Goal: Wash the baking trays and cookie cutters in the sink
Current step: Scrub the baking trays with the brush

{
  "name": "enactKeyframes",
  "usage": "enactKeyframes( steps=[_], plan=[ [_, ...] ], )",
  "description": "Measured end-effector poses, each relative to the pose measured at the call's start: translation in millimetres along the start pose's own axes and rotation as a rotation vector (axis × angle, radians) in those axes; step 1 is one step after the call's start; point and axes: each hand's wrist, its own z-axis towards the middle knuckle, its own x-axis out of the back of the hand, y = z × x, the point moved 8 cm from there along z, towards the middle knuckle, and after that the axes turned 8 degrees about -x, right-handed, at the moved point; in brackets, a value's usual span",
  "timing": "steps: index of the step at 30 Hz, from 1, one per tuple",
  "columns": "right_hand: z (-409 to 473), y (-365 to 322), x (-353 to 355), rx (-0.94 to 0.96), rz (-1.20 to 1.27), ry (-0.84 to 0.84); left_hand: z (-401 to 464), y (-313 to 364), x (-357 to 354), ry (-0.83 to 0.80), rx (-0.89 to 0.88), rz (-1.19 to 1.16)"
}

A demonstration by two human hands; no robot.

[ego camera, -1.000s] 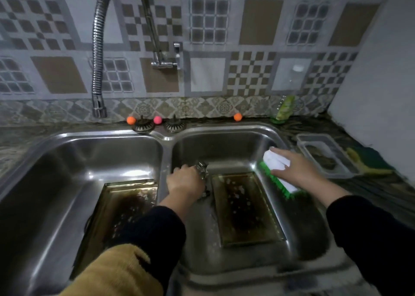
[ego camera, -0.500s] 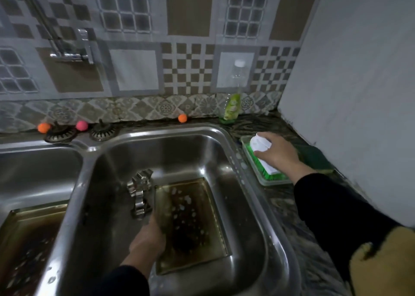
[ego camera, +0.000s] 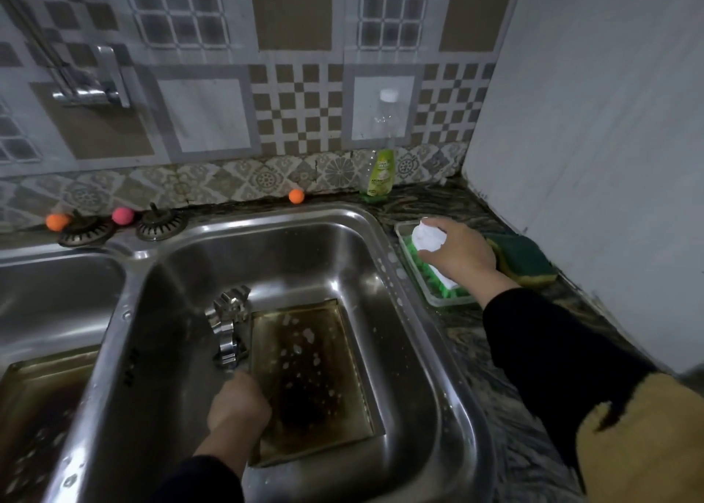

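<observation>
Tray (ego camera: 312,380) lies flat in the right basin of the sink (ego camera: 430,369), blackened and wet; cutters (ego camera: 228,325) stand just beside its left edge, and a second tray (ego camera: 34,407) sits in the left basin. Left hand (ego camera: 238,407) curls over the tray's near-left rim; right hand (ego camera: 459,253) grips the brush (ego camera: 430,253) over a dish (ego camera: 438,300) on the surface. Judgement: tray is stiff, light, greasy-slick, best held by the raised rim; cutters are thin-edged, so pinch by their flat sides.

Tray (ego camera: 316,380) in sink (ego camera: 438,350) — cutters (ego camera: 228,327) leftward
</observation>
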Motion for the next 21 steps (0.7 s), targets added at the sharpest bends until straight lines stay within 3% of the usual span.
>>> enactKeyframes(
  steps=[8,12,21],
  plan=[
    [-25,-70,34,0.149,0.132,0.022,-15,9,10,0.034,0.023,-0.279],
    [-54,-91,-3,0.170,0.232,-0.105,-19,17,18,0.079,-0.005,-0.440],
    [-115,-112,-96,0.186,0.306,-0.292,-30,25,29,0.152,-0.128,-0.456]
  ],
)
